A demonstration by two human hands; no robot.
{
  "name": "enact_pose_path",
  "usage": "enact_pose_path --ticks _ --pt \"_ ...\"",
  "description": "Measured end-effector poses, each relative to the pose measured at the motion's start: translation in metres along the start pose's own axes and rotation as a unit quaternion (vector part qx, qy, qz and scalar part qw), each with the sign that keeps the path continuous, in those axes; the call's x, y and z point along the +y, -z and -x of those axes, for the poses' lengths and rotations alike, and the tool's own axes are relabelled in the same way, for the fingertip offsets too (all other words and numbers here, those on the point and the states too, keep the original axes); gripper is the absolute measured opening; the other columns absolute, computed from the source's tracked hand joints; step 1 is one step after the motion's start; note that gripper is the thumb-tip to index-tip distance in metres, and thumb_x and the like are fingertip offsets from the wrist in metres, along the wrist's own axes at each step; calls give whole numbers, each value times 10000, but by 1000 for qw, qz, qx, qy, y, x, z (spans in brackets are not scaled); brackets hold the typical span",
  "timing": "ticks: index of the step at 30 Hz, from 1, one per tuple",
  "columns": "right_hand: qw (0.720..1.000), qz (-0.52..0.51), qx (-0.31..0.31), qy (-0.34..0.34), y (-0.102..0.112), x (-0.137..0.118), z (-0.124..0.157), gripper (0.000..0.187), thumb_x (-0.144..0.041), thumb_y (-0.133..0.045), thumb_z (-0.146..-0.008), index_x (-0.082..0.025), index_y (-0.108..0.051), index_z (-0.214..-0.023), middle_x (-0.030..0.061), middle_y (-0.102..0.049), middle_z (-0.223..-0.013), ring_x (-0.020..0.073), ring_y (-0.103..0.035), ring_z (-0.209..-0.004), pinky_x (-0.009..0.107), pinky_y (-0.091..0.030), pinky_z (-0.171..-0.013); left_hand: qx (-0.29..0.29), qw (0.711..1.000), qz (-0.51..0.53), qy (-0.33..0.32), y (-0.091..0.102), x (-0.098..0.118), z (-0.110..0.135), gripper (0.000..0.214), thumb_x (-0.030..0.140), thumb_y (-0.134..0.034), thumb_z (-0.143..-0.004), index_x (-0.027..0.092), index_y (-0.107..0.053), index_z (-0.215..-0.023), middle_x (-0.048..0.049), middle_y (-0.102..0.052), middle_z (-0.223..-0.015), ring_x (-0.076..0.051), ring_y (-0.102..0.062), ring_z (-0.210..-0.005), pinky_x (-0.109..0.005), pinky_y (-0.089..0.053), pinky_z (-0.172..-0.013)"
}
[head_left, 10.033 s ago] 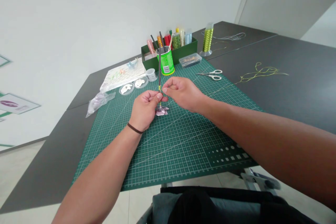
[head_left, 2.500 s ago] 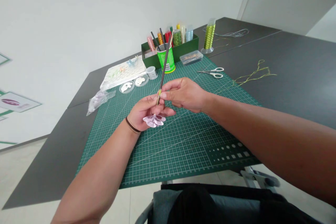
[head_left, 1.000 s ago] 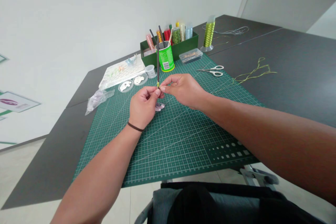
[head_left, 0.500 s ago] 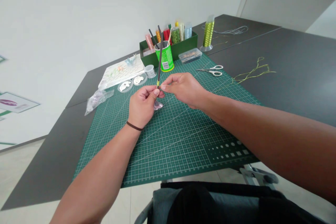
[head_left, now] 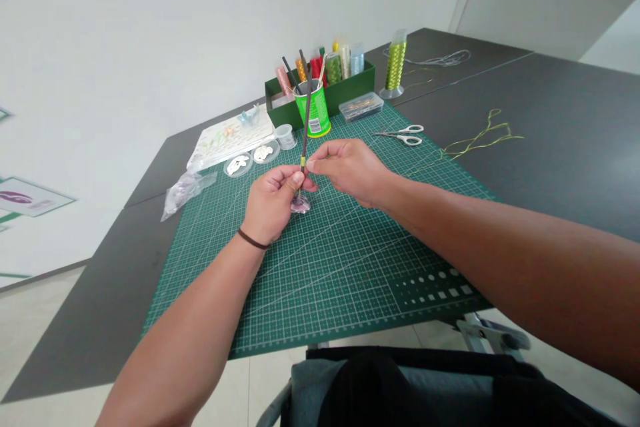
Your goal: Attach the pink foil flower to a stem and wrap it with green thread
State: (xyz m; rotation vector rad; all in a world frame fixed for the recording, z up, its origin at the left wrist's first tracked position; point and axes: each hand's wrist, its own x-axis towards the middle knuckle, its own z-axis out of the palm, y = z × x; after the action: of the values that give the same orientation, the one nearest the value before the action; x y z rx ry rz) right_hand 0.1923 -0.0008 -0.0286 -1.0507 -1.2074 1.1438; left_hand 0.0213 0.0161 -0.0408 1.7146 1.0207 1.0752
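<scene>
My left hand (head_left: 273,203) pinches a thin dark stick (head_left: 307,117) between thumb and fingers, so that it stands nearly upright. A narrow band of yellow-green thread (head_left: 303,161) is wound round the stick just above the thumb. Below the fingers hangs a pinkish, see-through petal-like piece (head_left: 301,204), partly hidden by the hand. My right hand (head_left: 350,170) is closed in a pinch right beside the wound band, at the thread; the strand between its fingertips is too fine to make out.
Beneath the hands lies a green cutting mat (head_left: 330,280). Further off are white-handled scissors (head_left: 407,135), loose thread (head_left: 483,140), a thread spool (head_left: 396,67), a green can (head_left: 314,110), a box of spools (head_left: 350,85), a clear case (head_left: 361,107), small dishes (head_left: 239,165) and a plastic bag (head_left: 185,192).
The left hand has turned slightly and lowered a little, and more of the pinkish piece shows below it. The stick's lower end has shifted slightly right. The right hand is almost still.
</scene>
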Motion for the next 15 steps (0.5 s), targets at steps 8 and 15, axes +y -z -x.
enact_pose_path --ticks 8,15 --pt "999 -43 -22 -13 0 0 -1 154 -123 -688 -831 -167 -628 -696 -36 -587 -549 70 -480 -497 206 -366 -472 10 1000 18 3 -2 1 1 340 513 -749 -839 188 -728 -938 -40 -773 -765 -137 -681 -605 -222 -467 -469" --pt "1000 4 -12 -12 -1 -1 1 128 -138 -682 -873 -166 -631 -759 -57 -545 -523 53 -361 -422 213 -257 -401 31 999 16 12 -3 3 0 360 522 -762 -823 179 -708 -918 -51 -776 -772 -157 -706 -650 -225 -474 -473"
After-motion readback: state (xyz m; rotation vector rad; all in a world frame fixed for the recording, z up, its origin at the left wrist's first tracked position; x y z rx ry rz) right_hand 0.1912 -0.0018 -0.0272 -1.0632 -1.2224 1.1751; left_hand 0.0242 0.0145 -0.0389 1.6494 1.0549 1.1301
